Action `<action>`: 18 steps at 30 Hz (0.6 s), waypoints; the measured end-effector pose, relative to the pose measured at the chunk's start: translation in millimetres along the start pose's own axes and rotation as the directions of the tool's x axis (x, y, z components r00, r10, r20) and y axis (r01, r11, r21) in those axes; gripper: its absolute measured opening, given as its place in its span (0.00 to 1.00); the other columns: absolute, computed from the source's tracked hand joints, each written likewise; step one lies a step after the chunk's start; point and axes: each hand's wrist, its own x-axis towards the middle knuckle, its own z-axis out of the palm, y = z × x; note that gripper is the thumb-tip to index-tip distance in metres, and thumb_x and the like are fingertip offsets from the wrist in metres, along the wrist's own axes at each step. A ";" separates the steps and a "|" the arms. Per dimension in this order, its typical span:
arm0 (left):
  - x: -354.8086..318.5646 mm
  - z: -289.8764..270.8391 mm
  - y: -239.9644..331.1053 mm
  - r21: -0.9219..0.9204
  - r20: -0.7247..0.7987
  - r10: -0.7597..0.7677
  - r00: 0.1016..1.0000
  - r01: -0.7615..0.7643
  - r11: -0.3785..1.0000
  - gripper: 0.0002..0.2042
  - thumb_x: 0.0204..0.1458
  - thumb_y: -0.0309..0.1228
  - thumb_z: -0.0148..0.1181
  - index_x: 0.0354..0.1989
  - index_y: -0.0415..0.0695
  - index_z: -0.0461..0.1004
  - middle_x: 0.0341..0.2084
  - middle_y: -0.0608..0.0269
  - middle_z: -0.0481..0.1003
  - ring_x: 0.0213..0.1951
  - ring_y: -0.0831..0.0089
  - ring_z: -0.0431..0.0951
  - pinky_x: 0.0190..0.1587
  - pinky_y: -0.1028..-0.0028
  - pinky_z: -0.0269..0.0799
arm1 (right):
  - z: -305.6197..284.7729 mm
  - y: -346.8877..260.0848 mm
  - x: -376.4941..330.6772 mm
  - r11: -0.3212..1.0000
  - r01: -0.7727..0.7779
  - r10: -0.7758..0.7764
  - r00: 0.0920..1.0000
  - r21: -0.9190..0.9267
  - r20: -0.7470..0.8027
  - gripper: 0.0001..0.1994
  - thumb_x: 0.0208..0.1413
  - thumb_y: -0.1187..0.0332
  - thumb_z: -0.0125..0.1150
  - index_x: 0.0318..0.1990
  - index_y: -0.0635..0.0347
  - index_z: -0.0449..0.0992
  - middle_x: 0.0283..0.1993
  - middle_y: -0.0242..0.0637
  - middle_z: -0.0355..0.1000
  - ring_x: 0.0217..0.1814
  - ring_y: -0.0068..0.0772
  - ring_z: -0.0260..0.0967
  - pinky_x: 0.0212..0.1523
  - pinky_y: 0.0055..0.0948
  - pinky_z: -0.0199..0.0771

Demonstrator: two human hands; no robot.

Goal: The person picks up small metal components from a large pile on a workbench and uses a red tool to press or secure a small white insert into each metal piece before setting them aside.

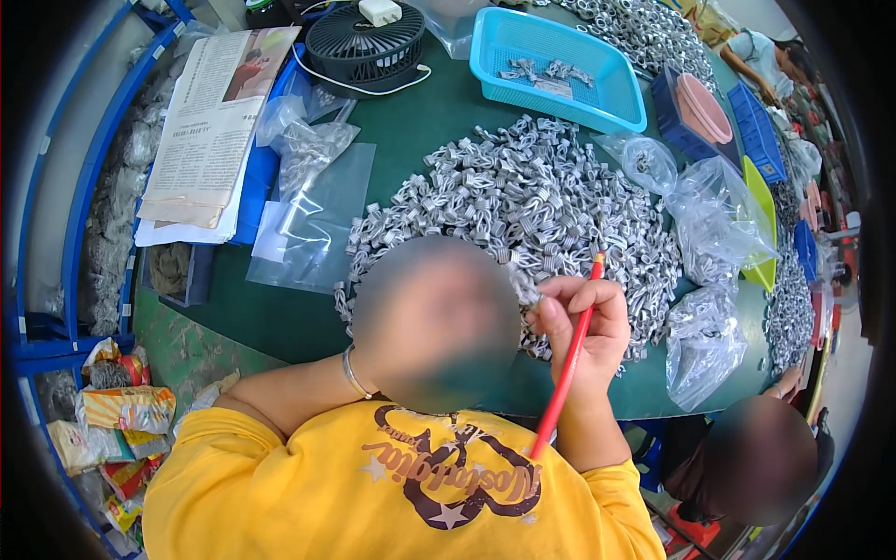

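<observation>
Left to right: a newspaper (217,112) and clear plastic bags (315,201) lie on the green table (280,313). Your left hand (411,327) is blurred out; its grip cannot be told. Your right hand (581,327) closes around a red stick (567,359) at the near edge of the metal-clip pile (523,201). Farther right lie filled bags (705,341).

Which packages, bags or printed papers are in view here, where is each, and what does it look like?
Newspaper: far left of the green table, folded, pale with dense print and a reddish photo.
Flat plastic bags: right of the newspaper, clear, empty.
Filled plastic bags: right edge of the table, clear, crumpled, holding grey metal clips.
Snack wrappers: lower left below the table, orange, yellow and white.
Right hand: holds a red pencil.
</observation>
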 end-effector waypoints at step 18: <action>-9.0 1.8 11.2 -0.306 -0.016 -0.126 0.992 0.115 0.945 0.11 0.43 0.21 0.64 0.37 0.37 0.74 0.31 0.63 0.74 0.32 0.81 0.72 0.34 0.82 0.67 | 2.5 -3.0 -19.7 0.948 -0.225 0.210 0.974 0.227 0.089 0.09 0.54 0.82 0.52 0.34 0.61 0.58 0.37 0.48 0.70 0.26 0.24 0.70 0.25 0.18 0.74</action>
